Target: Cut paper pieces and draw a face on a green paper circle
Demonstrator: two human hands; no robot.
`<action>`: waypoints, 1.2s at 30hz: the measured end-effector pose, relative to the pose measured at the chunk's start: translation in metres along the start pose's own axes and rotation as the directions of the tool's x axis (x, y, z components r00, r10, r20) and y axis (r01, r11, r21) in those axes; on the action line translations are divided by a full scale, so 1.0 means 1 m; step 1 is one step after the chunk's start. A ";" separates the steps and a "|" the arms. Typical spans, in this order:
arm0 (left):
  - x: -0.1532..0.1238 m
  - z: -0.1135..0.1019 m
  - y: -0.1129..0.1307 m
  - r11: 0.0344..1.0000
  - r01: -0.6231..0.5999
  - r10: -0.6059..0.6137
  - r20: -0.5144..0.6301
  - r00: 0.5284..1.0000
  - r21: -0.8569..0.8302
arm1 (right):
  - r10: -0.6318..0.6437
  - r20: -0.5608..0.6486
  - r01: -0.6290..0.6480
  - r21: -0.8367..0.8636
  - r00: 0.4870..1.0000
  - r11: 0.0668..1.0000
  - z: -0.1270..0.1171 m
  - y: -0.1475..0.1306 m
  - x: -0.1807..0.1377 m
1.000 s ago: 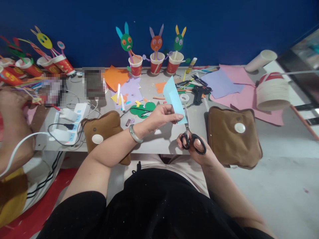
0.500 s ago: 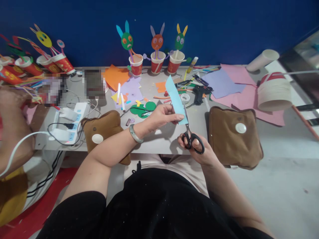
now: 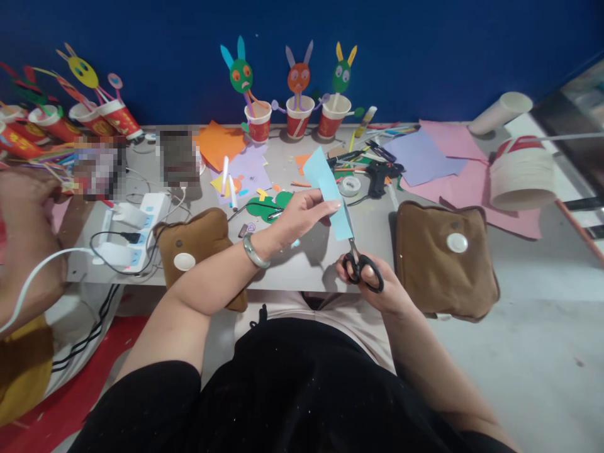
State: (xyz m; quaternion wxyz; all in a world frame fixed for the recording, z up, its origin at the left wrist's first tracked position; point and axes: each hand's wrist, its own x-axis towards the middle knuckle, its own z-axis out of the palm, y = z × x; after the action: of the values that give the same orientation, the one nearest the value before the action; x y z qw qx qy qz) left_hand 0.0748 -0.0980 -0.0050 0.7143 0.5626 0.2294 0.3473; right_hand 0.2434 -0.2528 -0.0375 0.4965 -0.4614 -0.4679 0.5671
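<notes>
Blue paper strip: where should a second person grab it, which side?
Pinch the blue paper strip by its free upper end, from the far side: left hand holds its middle, and scissors in the right hand work its lower edge.

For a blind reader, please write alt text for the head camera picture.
A person's left hand holds up a blue paper strip while the right hand works black scissors at its lower end, above a cluttered grey table. A brown cushion lies right of the hands; three paper cups with rabbit figures stand at the back.

A craft room: paper-cup puppets [image 3: 298,100], coloured paper [image 3: 427,157], glue gun [image 3: 380,175].
</notes>
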 end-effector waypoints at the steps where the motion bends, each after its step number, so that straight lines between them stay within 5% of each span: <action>1: 0.000 0.000 0.000 1.000 -0.005 0.005 0.013 1.000 0.000 | -0.002 0.014 0.002 0.004 1.000 1.000 0.000 -0.001 0.001; 11: -0.004 0.001 0.005 0.999 0.009 -0.012 0.096 0.995 0.033 | -0.023 0.046 0.023 -0.002 0.999 1.000 0.000 -0.011 0.012; 36: -0.005 0.004 0.004 0.999 0.045 -0.046 0.034 0.998 0.026 | -0.002 -0.011 0.002 -0.010 1.000 1.000 -0.007 0.004 0.010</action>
State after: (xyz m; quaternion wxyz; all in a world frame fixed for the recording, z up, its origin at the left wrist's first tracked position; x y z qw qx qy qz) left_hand 0.0735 -0.1033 -0.0005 0.7188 0.5720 0.2343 0.3184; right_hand 0.2486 -0.2427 -0.0435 0.4973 -0.4666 -0.4686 0.5616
